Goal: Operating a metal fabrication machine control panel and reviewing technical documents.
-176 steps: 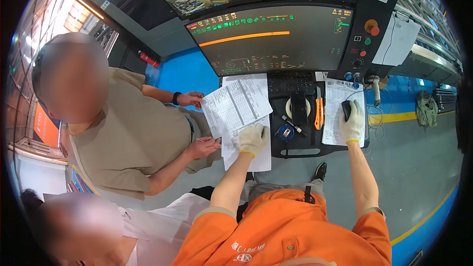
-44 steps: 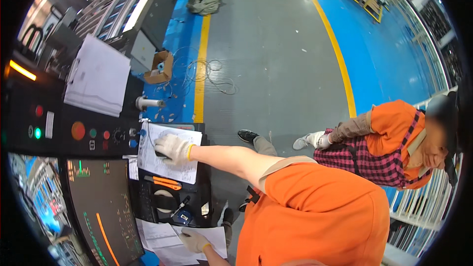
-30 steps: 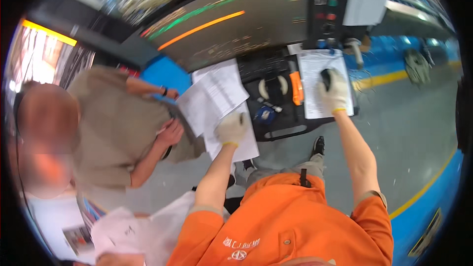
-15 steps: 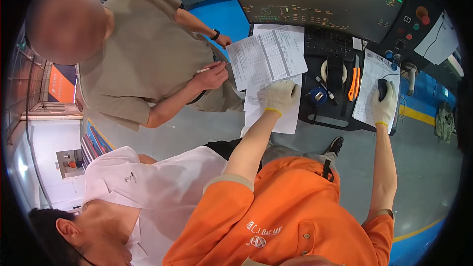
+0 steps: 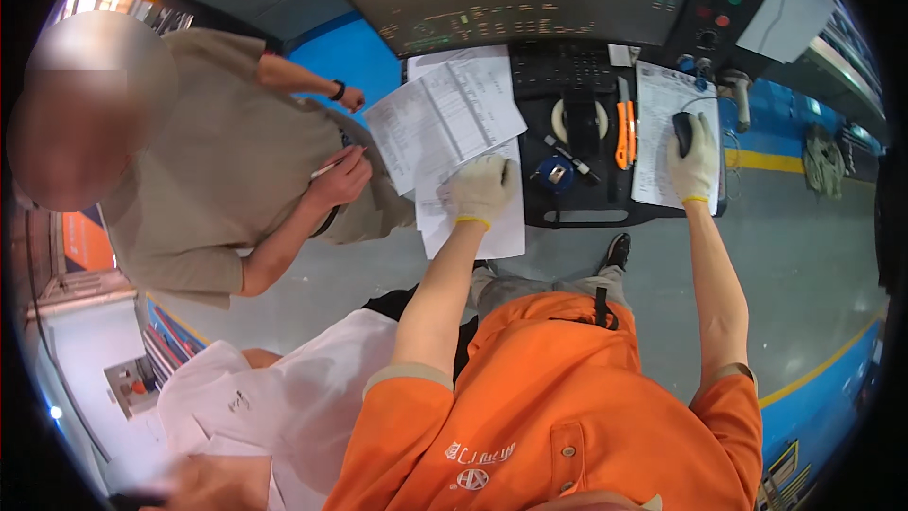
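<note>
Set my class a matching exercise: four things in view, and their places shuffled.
1. Black computer mouse
2. Orange-handled utility knife
3. Round blue tape measure
4. Overlapping white printed sheets

A. Beside the black-and-white marker pen
B. Partly under the cream-gloved left hand
C. In the cream-gloved right hand
D. Between the cream ring-shaped roll and the mouse

Pairs: 1-C; 2-D; 3-A; 4-B
</note>
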The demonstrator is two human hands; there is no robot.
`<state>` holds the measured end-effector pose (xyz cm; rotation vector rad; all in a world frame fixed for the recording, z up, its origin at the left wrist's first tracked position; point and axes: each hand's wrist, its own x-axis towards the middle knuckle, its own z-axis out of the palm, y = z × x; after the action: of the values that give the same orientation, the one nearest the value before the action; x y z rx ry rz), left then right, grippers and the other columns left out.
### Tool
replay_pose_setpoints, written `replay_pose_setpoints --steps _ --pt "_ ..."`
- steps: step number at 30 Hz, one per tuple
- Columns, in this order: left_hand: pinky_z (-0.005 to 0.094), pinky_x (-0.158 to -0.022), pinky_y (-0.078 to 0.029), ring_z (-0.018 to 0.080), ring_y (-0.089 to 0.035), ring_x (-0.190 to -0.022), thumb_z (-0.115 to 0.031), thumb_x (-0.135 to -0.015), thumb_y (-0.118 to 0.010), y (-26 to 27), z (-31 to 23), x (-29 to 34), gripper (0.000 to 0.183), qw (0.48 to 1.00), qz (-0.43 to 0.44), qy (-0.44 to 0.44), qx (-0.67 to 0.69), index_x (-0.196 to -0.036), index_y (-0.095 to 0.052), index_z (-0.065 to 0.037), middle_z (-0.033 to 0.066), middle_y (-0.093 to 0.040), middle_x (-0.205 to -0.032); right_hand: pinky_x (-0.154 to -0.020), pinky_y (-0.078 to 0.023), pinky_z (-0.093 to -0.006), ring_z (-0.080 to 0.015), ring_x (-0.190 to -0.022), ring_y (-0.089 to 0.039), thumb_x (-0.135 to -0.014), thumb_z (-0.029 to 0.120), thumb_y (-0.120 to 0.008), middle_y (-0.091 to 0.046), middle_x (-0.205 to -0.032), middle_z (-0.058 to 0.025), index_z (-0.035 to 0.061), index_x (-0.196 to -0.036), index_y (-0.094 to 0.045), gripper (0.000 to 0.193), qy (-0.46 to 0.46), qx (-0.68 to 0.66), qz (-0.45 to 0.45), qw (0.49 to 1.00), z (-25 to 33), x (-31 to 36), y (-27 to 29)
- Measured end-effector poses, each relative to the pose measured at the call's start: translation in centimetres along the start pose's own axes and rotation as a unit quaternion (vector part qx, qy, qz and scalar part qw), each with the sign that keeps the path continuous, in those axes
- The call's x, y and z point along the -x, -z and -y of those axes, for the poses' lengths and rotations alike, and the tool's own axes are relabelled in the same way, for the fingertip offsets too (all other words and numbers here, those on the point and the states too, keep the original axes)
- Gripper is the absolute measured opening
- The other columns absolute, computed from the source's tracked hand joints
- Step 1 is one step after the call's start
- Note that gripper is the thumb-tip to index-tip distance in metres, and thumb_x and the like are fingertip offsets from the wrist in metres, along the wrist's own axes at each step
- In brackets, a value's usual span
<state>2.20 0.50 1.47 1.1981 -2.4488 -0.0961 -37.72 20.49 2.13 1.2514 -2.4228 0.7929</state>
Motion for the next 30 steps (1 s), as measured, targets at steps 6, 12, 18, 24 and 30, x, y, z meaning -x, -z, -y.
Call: replay_pose_setpoints --steps 6,12,18,24,30 --pt "0.0508 -0.067 -0.054 0.0397 -0.069 -0.071 -0.034 -0.105 -0.066 -0.5 0.4 0.0 0.03 0.999 0.0 -0.016 -0.033 -0.085 -0.071 -0.011 0.0122 -0.076 -0.082 -0.122 -0.054 -0.0487 -0.0462 -0.143 -0.067 -0.093 0.012 -0.079 -0.065 -0.164 -0.0279 0.0053 -0.155 -0.068 0.063 -0.004 0.001 0.012 1.0 0.5 -0.4 0.1" --pt "0.0505 -0.067 -0.054 0.0392 -0.069 -0.072 -0.034 -0.104 -0.066 0.0 0.0 0.2 0.03 0.999 -0.005 -0.018 -0.025 -0.085 -0.071 -0.011 0.0118 -0.076 -0.082 -0.12 -0.056 -0.0493 -0.0467 -0.14 -0.068 -0.093 0.013 -0.079 -0.066 -0.162 -0.0276 0.0066 -0.151 -0.07 0.059 0.001 0.014 0.0 1.0 0.9 -0.1 0.6" --pt "0.0507 -0.067 -0.054 0.0389 -0.069 -0.073 -0.035 -0.104 -0.066 0.3 -0.4 -0.3 0.03 0.999 0.009 -0.011 -0.036 -0.086 -0.072 -0.011 0.0115 -0.076 -0.083 -0.117 -0.057 -0.0499 -0.048 -0.136 -0.069 -0.093 0.013 -0.078 -0.067 -0.159 -0.0273 0.0073 -0.148 -0.071 0.056 0.001 0.027 -0.004 1.0 1.1 -0.5 0.8" --pt "0.0513 -0.067 -0.054 0.0387 -0.07 -0.073 -0.036 -0.105 -0.066 0.1 -0.3 -0.1 0.031 0.998 0.017 -0.006 -0.053 -0.087 -0.072 -0.012 0.0111 -0.076 -0.083 -0.116 -0.057 -0.0501 -0.0484 -0.134 -0.069 -0.092 0.013 -0.078 -0.066 -0.16 -0.0271 0.0076 -0.147 -0.071 0.056 -0.003 0.022 -0.004 1.0 1.5 -0.6 1.3" --pt "0.0518 -0.067 -0.054 0.0388 -0.07 -0.073 -0.038 -0.106 -0.065 0.5 -0.7 -0.1 0.033 0.998 0.032 0.01 -0.057 -0.087 -0.072 -0.012 0.0109 -0.076 -0.083 -0.116 -0.057 -0.0503 -0.0477 -0.135 -0.069 -0.092 0.012 -0.079 -0.066 -0.16 -0.0271 0.0074 -0.148 -0.071 0.057 0.009 0.008 -0.014 1.0 1.0 -0.4 1.0"
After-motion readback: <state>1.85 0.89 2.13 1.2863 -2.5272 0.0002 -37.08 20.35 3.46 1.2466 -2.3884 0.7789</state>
